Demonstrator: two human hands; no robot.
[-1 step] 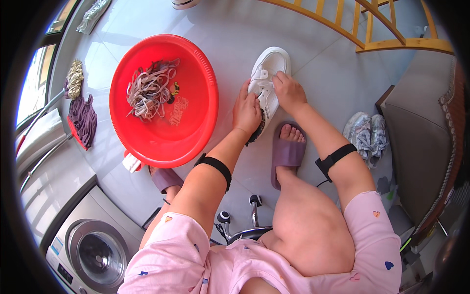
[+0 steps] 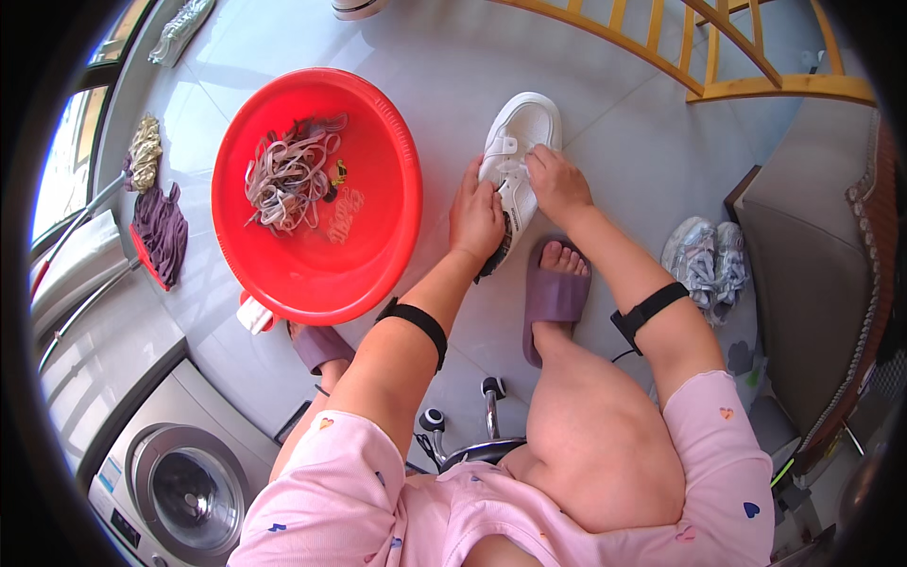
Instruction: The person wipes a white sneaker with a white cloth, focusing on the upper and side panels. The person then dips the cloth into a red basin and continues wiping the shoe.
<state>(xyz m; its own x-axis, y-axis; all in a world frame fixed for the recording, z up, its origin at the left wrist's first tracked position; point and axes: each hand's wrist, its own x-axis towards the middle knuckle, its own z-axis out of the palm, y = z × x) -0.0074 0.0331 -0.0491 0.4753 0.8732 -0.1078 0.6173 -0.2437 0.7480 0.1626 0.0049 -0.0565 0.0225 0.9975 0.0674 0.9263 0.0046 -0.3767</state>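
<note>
A white shoe [image 2: 515, 132] with a dark patterned part near its heel is held above the floor, toe pointing away from me. My left hand [image 2: 477, 217] wraps round its left side. My right hand [image 2: 557, 184] has its fingers pinched on the shoe's upper near the lacing holes; what exactly lies between the fingertips is hard to make out. Left of the shoe, a red basin [image 2: 378, 217] holds a tangled heap of pale pinkish laces [image 2: 288, 175]. My feet wear purple slides [image 2: 551, 293].
A pair of silvery shoes [image 2: 699, 265] lies at the right beside a grey-brown chair [image 2: 808, 236]. A wooden rack [image 2: 775, 90] is at the top right, mops [image 2: 156, 227] at the left, a washing machine [image 2: 189, 482] at the lower left, a wheeled seat base [image 2: 491, 411] below me.
My right hand has shifted very slightly downward on the shoe. The shoe and my left hand look almost the same.
</note>
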